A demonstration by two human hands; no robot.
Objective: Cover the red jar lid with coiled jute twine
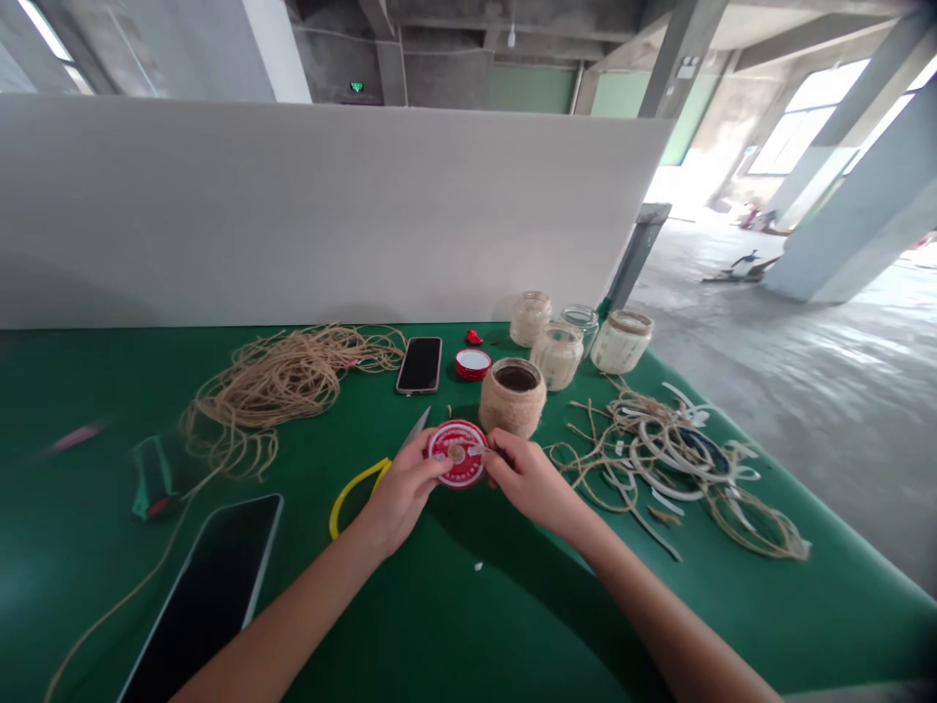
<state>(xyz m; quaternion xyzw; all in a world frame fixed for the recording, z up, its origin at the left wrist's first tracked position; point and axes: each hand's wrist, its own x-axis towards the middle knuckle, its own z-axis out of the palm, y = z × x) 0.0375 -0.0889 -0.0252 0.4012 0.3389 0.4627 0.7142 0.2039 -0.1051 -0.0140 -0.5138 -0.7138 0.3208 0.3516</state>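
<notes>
A flat round roll of tape [458, 474] with a red and white printed face is held upright over the table by my left hand [401, 493], thumb in front. At the roll's right side, my right hand [523, 476] has thumb and fingers pinched together beside a small pale strip; what lies between the fingertips is too small to make out. Just behind the roll stands a glass jar wrapped in brown twine [513, 402]. A pair of scissors with yellow handles [349, 496] lies partly hidden behind my left hand.
Several glass jars [557, 359] stand at the back right. Cord scraps [659, 454] lie to the right, a heap of twine [285, 381] at left. Two phones [420, 366], a red-rimmed roll [473, 363], a green tool [152, 476] and a white board [314, 215] surround the work area.
</notes>
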